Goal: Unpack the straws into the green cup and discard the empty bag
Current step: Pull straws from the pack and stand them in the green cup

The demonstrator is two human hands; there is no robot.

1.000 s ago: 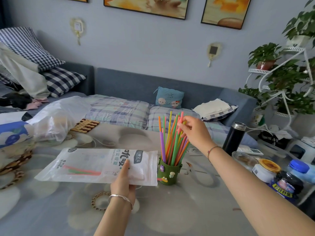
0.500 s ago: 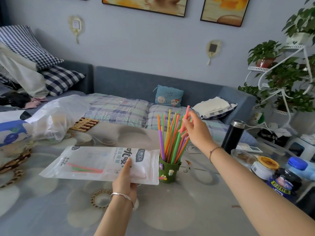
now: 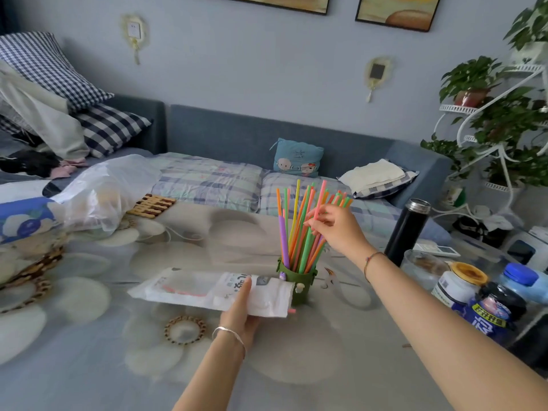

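A small green cup (image 3: 299, 280) stands mid-table, full of several upright coloured straws (image 3: 296, 226). My right hand (image 3: 338, 229) is among their upper ends, fingertips pinching a pink straw (image 3: 319, 200) that stands in the cup. My left hand (image 3: 240, 310) grips the white straw bag (image 3: 189, 289) near its open right end, holding it flat just left of the cup. A few pink straws show through the bag, and one pink tip pokes out of its right end.
A black flask (image 3: 407, 232), a glass jar (image 3: 424, 269) and several bottles (image 3: 489, 310) crowd the table's right side. A clear plastic bag (image 3: 100, 197) and wooden coasters (image 3: 152, 206) lie at the far left. A sofa runs behind the table.
The bag has tilted flatter and moved right, closer to the cup. My right hand has lifted a pink straw and lowered among the straw tops. The camera has moved nearer.
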